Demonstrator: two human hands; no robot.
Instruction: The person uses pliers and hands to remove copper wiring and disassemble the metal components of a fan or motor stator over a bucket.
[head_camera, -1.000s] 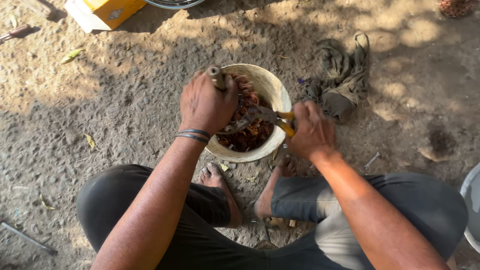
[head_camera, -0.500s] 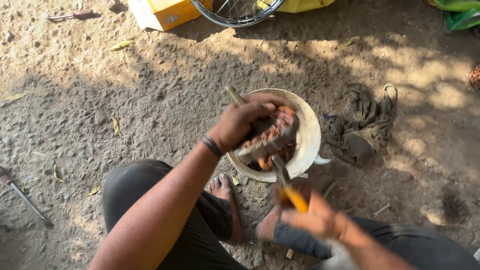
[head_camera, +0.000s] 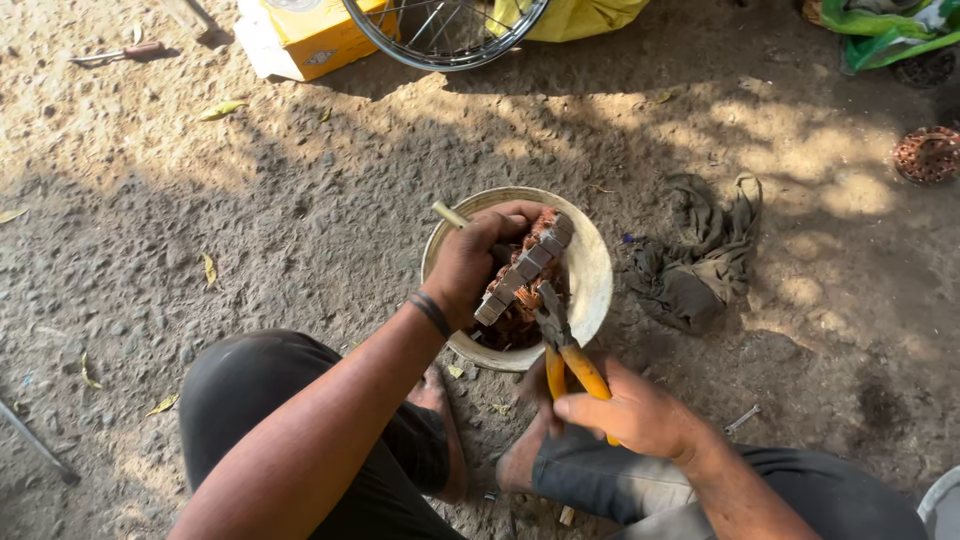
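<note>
L hand (head_camera: 478, 262) on toothed ring (head_camera: 524, 268), R hand (head_camera: 632, 412) w/ pliers (head_camera: 562, 348) over bowl (head_camera: 596, 268)

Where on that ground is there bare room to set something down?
Bare dirt lies left of the bowl, up to the box and wheel. Crowded: the rag borders the bowl's right, and the pliers and both knees sit below.

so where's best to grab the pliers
By the two yellow handles, from the near end, as the right hand has them. The pliers' nose points away into the bowl, against the copper-wound part the left hand holds.
</note>
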